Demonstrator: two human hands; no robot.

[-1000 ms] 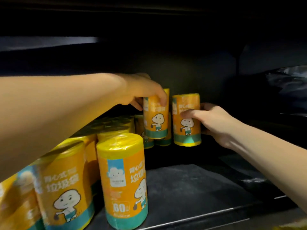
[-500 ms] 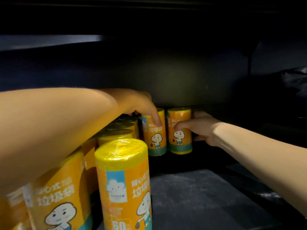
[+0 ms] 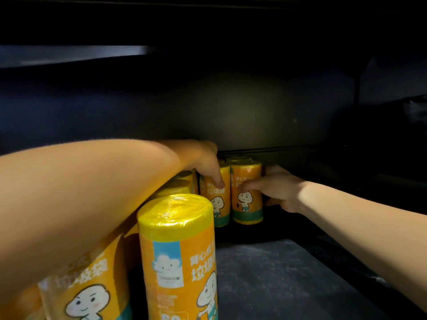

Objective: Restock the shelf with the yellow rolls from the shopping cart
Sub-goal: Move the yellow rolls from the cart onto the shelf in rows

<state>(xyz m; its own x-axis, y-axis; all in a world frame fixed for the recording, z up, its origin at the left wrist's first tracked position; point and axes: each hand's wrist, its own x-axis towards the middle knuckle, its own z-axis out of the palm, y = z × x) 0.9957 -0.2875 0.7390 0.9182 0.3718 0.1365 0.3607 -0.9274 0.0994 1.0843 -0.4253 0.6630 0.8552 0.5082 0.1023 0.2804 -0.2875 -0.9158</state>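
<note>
Two yellow rolls with orange cartoon labels stand upright, side by side, deep on the dark shelf [image 3: 288,273]. My left hand [image 3: 205,160] reaches over the other rolls and grips the left roll [image 3: 216,204] from above, fingers down its front. My right hand [image 3: 275,185] wraps round the right roll [image 3: 247,195] from its right side, fingers across the label. Both rolls stand on the shelf floor near the back wall. The shopping cart is out of view.
Several more yellow rolls fill the shelf's left side, the nearest [image 3: 178,255] large in front. The shelf's back wall [image 3: 254,116] is just behind the two held rolls. An upper shelf [image 3: 208,19] hangs low overhead. Bare shelf floor lies at right front.
Both hands have pushed their rolls farther back into the shelf and set them down by the back wall. My view has moved closer and lower.
</note>
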